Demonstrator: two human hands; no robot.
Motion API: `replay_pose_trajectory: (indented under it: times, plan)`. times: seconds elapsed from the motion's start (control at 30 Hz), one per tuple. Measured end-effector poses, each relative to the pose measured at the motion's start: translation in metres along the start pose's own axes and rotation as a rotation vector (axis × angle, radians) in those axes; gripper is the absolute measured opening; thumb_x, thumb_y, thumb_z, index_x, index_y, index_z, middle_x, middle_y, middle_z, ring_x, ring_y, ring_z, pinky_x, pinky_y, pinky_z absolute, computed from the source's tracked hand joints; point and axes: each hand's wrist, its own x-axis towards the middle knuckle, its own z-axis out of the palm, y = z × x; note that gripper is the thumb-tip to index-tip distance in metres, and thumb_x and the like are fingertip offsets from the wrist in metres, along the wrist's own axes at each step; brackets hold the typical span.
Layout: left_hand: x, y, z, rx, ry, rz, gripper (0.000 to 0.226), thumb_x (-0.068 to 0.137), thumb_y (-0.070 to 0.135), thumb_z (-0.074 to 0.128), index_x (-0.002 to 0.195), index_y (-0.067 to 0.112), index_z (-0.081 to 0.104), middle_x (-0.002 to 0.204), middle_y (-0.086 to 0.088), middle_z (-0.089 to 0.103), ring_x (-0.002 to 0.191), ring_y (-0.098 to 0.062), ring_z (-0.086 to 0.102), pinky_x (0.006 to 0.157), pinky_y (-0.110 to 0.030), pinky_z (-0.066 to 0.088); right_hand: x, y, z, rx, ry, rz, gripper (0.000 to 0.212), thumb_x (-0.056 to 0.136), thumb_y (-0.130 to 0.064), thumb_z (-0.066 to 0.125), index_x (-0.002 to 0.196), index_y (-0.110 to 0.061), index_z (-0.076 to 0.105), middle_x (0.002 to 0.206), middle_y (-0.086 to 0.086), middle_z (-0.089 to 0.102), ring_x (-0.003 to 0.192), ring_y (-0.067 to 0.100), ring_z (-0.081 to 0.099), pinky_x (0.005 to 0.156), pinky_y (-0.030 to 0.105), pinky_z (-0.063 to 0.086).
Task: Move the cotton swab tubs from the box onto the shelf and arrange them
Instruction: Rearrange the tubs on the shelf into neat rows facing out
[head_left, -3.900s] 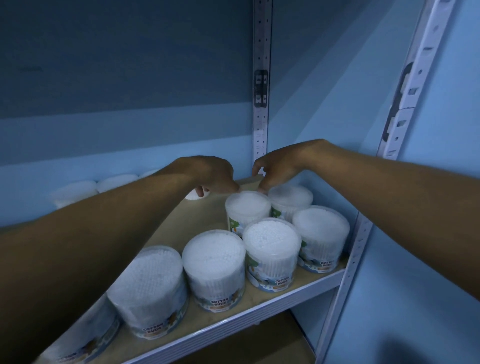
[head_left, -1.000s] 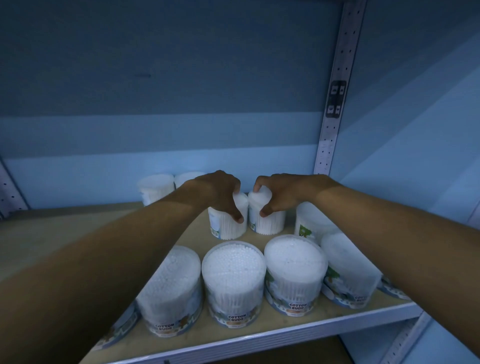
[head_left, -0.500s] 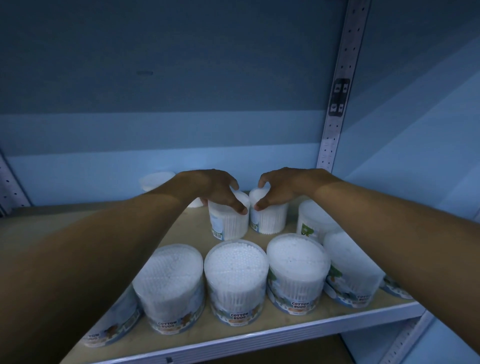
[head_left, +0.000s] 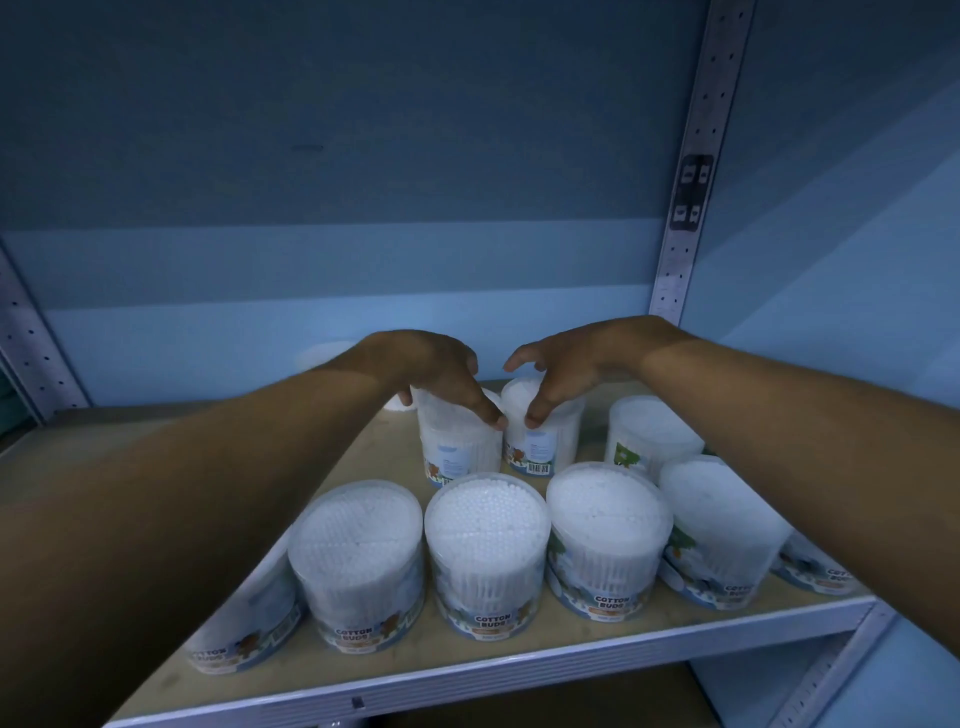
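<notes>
Left hand (head_left: 431, 371) grips from above a clear round plastic tub of white cotton swabs (head_left: 460, 449) in the wooden shelf (head_left: 363, 447)'s second row. Right hand (head_left: 558, 371) grips its touching neighbour tub (head_left: 545, 441), apparently to align both behind the front row (head_left: 488, 551).

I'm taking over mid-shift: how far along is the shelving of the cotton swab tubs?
Done: a front row of tubs stands along the shelf edge, labels facing out. In hand: the left hand grips the left tub and the right hand the right tub in the second row, with one more beside them. Left: the box is out of view, so the remaining count is unknown.
</notes>
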Motion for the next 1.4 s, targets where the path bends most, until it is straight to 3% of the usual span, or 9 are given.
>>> replay_pose_trajectory:
  times: [0.13, 0.27, 0.6, 0.7, 0.83, 1.0, 1.27, 1.4]
  plan:
    - [-0.003, -0.004, -0.008, -0.060, -0.083, 0.036, 0.096, 0.067, 0.046, 0.087, 0.148, 0.028, 0.040, 0.145, 0.000, 0.046, 0.127, -0.026, 0.050, 0.099, -0.040, 0.053, 0.002, 0.000, 0.001, -0.029, 0.067, 0.041, 0.089, 0.071, -0.068, 0.075, 0.145, -0.032, 0.042, 0.143, -0.004, 0.046, 0.101, 0.024, 0.062, 0.090, 0.035, 0.057]
    - [-0.001, -0.007, -0.005, -0.072, -0.095, 0.045, 0.087, 0.068, 0.037, 0.089, 0.143, 0.028, 0.048, 0.136, 0.000, 0.054, 0.120, -0.025, 0.056, 0.097, -0.039, 0.054, 0.004, 0.003, 0.001, 0.017, 0.039, 0.052, 0.084, 0.069, -0.061, 0.081, 0.140, -0.029, 0.048, 0.138, 0.001, 0.049, 0.110, 0.028, 0.061, 0.088, 0.039, 0.060]
    - [-0.012, 0.005, 0.000, -0.043, -0.038, -0.040, 0.079, 0.063, 0.059, 0.085, 0.124, 0.016, 0.056, 0.118, -0.007, 0.055, 0.096, -0.027, 0.069, 0.083, -0.035, 0.061, 0.006, 0.004, -0.003, 0.080, -0.065, -0.006, 0.078, 0.072, -0.024, 0.088, 0.137, -0.040, 0.047, 0.144, -0.003, 0.044, 0.124, 0.026, 0.050, 0.090, 0.037, 0.058]
    - [-0.014, 0.006, -0.001, -0.048, -0.047, -0.065, 0.085, 0.064, 0.059, 0.084, 0.130, 0.017, 0.050, 0.128, -0.008, 0.053, 0.108, -0.029, 0.063, 0.086, -0.038, 0.060, 0.004, 0.001, -0.002, 0.062, -0.037, 0.005, 0.079, 0.071, -0.038, 0.088, 0.139, -0.039, 0.047, 0.142, -0.002, 0.044, 0.123, 0.026, 0.051, 0.094, 0.038, 0.056]
    - [-0.016, 0.003, -0.008, -0.105, -0.118, -0.007, 0.105, 0.065, 0.037, 0.091, 0.152, 0.025, 0.033, 0.146, -0.003, 0.046, 0.124, -0.028, 0.053, 0.093, -0.042, 0.057, 0.004, 0.000, 0.000, 0.072, 0.007, 0.036, 0.082, 0.067, -0.057, 0.085, 0.137, -0.031, 0.051, 0.134, -0.003, 0.050, 0.114, 0.025, 0.058, 0.093, 0.038, 0.057]
    - [-0.014, 0.000, -0.005, -0.084, -0.099, 0.018, 0.079, 0.066, 0.032, 0.091, 0.136, 0.025, 0.054, 0.133, -0.002, 0.057, 0.113, -0.025, 0.060, 0.089, -0.040, 0.059, 0.006, -0.002, -0.001, 0.047, 0.011, 0.038, 0.081, 0.067, -0.051, 0.088, 0.136, -0.029, 0.052, 0.133, 0.000, 0.050, 0.108, 0.028, 0.063, 0.089, 0.039, 0.059]
    - [-0.016, 0.004, -0.001, -0.110, -0.049, -0.050, 0.081, 0.062, 0.047, 0.089, 0.129, 0.017, 0.057, 0.130, -0.006, 0.054, 0.098, -0.029, 0.067, 0.080, -0.037, 0.062, 0.006, 0.002, -0.002, 0.024, -0.004, -0.010, 0.076, 0.065, -0.041, 0.091, 0.131, -0.042, 0.051, 0.132, -0.005, 0.051, 0.113, 0.024, 0.057, 0.089, 0.034, 0.057]
    - [-0.017, 0.007, 0.001, -0.072, -0.027, -0.084, 0.074, 0.066, 0.056, 0.083, 0.120, 0.016, 0.053, 0.124, -0.007, 0.049, 0.086, -0.028, 0.072, 0.077, -0.032, 0.062, 0.005, 0.002, -0.003, 0.009, -0.040, -0.054, 0.076, 0.069, -0.030, 0.090, 0.130, -0.044, 0.047, 0.139, -0.006, 0.050, 0.120, 0.023, 0.054, 0.099, 0.036, 0.051]
